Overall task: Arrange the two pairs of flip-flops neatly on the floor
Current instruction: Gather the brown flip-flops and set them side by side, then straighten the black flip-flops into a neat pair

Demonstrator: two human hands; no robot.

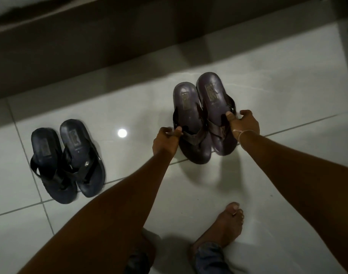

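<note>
Two pairs of dark flip-flops lie on the white tiled floor [189,194]. The black pair [67,161] rests side by side at the left, toes toward me, untouched. At the centre right lies the brownish-purple pair: its left flip-flop [190,113] and its right flip-flop [214,95] sit close together. My left hand [166,142] pinches the strap at the left flip-flop's outer edge. Over on the other side, my right hand [245,124] grips the outer strap of the right flip-flop, thumb on the sole.
A dark low wall or step [110,56] runs along the back of the floor. My bare foot [222,228] stands at the bottom right, with jean cuffs visible below. A bright light reflection [122,133] shines on the tile between the pairs.
</note>
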